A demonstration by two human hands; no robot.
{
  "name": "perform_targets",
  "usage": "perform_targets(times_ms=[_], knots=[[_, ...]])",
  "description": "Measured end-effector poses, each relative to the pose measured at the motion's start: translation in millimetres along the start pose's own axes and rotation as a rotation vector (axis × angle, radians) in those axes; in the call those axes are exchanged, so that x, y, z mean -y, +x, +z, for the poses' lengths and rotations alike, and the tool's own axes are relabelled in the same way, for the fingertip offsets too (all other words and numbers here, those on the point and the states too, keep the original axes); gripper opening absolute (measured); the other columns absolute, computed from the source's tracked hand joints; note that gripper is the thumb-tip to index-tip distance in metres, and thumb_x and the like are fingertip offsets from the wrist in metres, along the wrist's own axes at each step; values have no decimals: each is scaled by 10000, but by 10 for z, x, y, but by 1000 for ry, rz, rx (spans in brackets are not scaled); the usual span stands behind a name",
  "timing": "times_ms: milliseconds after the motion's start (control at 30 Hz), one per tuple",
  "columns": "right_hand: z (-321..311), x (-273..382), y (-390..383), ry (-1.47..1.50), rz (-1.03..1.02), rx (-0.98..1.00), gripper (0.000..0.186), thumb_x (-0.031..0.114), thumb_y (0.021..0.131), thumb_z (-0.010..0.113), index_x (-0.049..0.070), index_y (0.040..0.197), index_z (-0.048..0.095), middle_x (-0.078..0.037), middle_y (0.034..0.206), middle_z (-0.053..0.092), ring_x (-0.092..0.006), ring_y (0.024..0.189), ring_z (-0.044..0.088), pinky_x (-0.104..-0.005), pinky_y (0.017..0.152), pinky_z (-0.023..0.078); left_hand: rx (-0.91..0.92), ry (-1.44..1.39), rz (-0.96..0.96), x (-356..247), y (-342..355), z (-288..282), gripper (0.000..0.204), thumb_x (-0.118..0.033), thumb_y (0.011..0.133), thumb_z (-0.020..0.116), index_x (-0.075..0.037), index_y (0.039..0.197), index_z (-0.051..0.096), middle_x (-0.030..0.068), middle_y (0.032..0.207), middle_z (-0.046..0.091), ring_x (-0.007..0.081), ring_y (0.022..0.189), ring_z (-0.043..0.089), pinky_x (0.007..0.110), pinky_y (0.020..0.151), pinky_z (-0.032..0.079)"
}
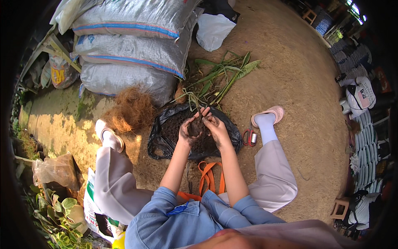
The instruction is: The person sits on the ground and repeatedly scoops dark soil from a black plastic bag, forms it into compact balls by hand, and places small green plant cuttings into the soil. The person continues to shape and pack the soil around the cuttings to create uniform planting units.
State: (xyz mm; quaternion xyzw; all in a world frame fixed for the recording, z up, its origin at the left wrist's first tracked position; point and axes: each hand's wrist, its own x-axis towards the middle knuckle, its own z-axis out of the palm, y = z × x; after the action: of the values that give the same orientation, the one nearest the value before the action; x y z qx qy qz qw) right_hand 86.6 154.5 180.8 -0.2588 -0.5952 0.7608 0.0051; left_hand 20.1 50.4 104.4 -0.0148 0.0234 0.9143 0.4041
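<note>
In the head view, we are looking down at soil-smeared hands working above a black plastic bag [154, 145], whose crumpled rim is encircling dark soil [169, 128]. Our left hand [191, 128] is cupping, palm turned upward; whether it is closing on anything, we cannot tell. Our right hand [214, 128] is pinching a thin stem [201, 112] between thumb and fingers, keeping it over the bag's middle.

From the hands, long green leaves [232, 74] are lying toward one o'clock, by the bag's far edge. Stacked sacks [130, 52] are crowding ten to eleven, and brown fibre [132, 108] is spreading near the bag between nine and ten. Red-handled scissors [250, 132] are lying just beside the bag's edge between three and four, narrowing that side. At six, an orange strap [209, 177] is looping near the closest edge. Brown ground [298, 70] is stretching widest toward two o'clock, beyond a pink shoe [277, 114], giving the most room for moving.
</note>
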Motion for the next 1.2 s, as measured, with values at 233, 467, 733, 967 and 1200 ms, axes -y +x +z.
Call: perform_targets(times_ms=[233, 467, 733, 967, 1200], knots=[[91, -252, 101, -209, -188, -23, 283, 224, 840, 648, -21, 973, 601, -74, 757, 632, -120, 627, 602, -242, 549, 462, -9, 84, 39, 64, -31, 142, 474, -200, 938, 336, 63, 1332, 341, 208, 1427, 288, 337, 1321, 280, 403, 962, 438], [272, -283, 66, -567, -445, -235, 265, 173, 798, 698, -31, 942, 607, -63, 724, 580, -104, 567, 509, -270, 539, 441, 50, -123, -40, 88, -22, 114, 610, -363, 925, 359, 41, 1373, 271, 201, 1422, 299, 335, 1318, 285, 418, 1073, 309], [194, -410, 16, -708, -608, -221, 275, 195, 793, 680, 21, 999, 626, -98, 925, 552, -202, 724, 564, -322, 634, 464, -2, -140, -38, 113, -75, 211, 627, -413, 922, 330, 36, 1359, 299, 198, 1422, 301, 330, 1315, 290, 411, 1070, 317], [49, -282, -209, -777, -502, 89, 360, 106, 774, 661, 55, 1120, 575, -118, 1112, 500, -269, 995, 545, -355, 827, 474, -11, -158, -69, 39, -54, 17, 607, -386, 919, 322, 21, 1366, 275, 220, 1423, 281, 347, 1305, 303, 447, 1060, 322], [-100, -276, -55, -938, -612, 112, 419, 49, 739, 656, 102, 1148, 576, -103, 1199, 480, -295, 1115, 488, -409, 928, 436, -81, -164, -102, 112, -35, 42, 564, -356, 920, 296, 38, 1321, 336, 230, 1398, 323, 348, 1203, 415, 455, 1010, 370]])
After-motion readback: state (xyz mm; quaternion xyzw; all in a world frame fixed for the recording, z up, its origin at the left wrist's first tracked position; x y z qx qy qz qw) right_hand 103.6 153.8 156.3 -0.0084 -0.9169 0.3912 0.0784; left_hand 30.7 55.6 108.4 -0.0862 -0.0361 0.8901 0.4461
